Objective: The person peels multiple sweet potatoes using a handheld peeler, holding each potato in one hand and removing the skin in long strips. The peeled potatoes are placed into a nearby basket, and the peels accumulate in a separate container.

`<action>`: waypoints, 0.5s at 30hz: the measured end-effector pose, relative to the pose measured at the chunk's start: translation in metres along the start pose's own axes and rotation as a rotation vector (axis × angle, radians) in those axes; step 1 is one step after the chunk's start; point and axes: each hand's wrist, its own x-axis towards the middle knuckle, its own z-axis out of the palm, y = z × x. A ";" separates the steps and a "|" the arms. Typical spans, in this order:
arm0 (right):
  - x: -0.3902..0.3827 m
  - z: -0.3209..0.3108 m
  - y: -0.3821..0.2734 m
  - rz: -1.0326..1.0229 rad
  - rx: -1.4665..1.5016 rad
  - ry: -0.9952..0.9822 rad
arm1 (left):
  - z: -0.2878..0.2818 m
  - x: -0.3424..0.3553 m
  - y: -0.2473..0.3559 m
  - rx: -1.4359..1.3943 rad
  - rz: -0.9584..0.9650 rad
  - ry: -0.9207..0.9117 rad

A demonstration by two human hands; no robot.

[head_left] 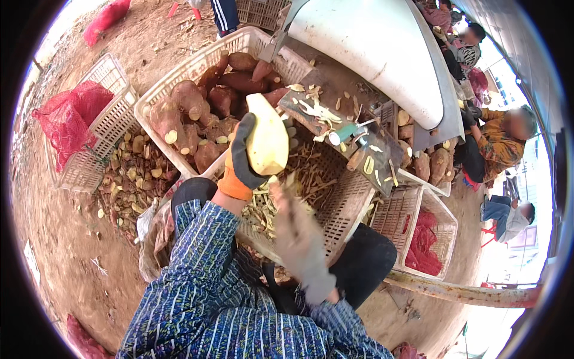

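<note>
My left hand, in an orange and black glove, is closed around a large peeled pale-yellow tuber, probably a sweet potato. It holds the tuber upright above a crate of peelings. My right hand, in a greyish glove, is below the tuber's lower end and smeared by motion. Whether it holds a tool cannot be made out. Long peel strips lie in the crate between my knees. Beyond the left hand, a white crate holds several unpeeled reddish-brown tubers.
A dirty board carries peel scraps and a teal-handled tool. Cut tuber pieces are heaped on the ground at left. Red mesh sacks hang over a crate. A white curved panel stands ahead; a co-worker sits at right.
</note>
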 end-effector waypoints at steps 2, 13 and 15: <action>0.023 -0.005 0.002 -0.074 0.070 0.174 | -0.008 -0.002 -0.004 -0.070 -0.045 -0.105; -0.001 -0.019 0.057 0.207 0.394 0.067 | -0.036 0.012 -0.033 -0.176 -0.016 0.026; 0.008 -0.029 0.073 0.196 0.420 0.111 | -0.014 0.031 -0.050 -0.218 -0.036 -0.217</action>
